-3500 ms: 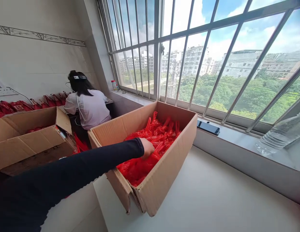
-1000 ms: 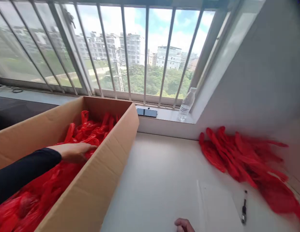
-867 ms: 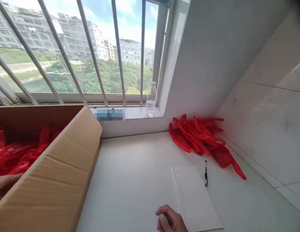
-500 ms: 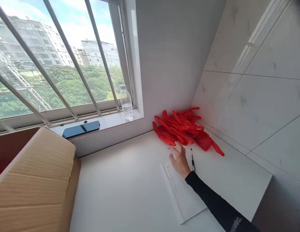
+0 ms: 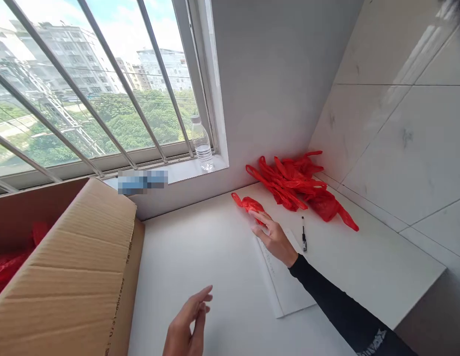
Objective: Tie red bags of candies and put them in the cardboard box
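Observation:
My right hand [image 5: 273,238], in a black sleeve, has its fingers closed on one red plastic bag [image 5: 251,203], which lies apart from the pile. The hand partly covers this bag, and one handle loop sticks out to the left. Just beyond it, a heap of red plastic bags [image 5: 289,180] lies against the wall. My left hand [image 5: 189,319] is above the white table at the bottom, fingers slightly curled and apart, holding nothing. Under my right wrist lies a white notebook [image 5: 287,291] with some writing, and beside it a black pen [image 5: 304,237].
An open cardboard box [image 5: 77,267] with red bags [image 5: 11,269] inside stands on the left. The white table [image 5: 174,247] meets the wall below a barred window. On the sill are a clear water bottle [image 5: 203,146] and a blurred-out flat object [image 5: 143,182].
My right hand has pulled one red bag left, away from the heap. My left hand has come into view at the bottom. The view has shifted slightly.

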Available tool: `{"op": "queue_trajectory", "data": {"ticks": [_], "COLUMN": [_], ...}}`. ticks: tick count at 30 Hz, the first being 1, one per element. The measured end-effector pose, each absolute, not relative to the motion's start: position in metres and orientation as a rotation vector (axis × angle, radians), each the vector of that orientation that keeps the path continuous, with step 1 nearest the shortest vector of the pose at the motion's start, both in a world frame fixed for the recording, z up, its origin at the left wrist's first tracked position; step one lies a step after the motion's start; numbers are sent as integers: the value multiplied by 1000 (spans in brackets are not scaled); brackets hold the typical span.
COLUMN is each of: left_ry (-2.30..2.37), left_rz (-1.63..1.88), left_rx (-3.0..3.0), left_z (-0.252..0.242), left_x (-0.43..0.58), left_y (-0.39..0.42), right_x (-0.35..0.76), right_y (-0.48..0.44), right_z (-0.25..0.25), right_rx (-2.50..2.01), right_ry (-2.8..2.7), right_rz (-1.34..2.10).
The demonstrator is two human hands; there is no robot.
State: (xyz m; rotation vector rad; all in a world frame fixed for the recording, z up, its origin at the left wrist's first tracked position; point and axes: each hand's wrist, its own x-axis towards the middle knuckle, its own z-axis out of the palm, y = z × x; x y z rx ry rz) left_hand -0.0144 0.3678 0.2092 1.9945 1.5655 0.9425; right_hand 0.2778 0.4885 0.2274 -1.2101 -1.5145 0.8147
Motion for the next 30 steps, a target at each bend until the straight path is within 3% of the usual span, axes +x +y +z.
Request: {"op": "queue_trajectory", "data": {"ticks": [5,15,24,30], "left_ry": [1719,1607,1611,1431], "left_rz": [980,786,807,844], "left_rx": [1818,1919,1662,1337], "left_z": [191,210,196,220], "left_x": [29,36,89,63], "left_y": [380,350,306,316], "right_x": [289,305,285,285], "right_y": [425,395,364,362], "right_z": [261,231,248,244], "right_rx": [-1009,-965,-800,-820], "right_ry": [-1608,-1354,-1387,-1448], "right_rz": [1142,1553,1854,1698]}}
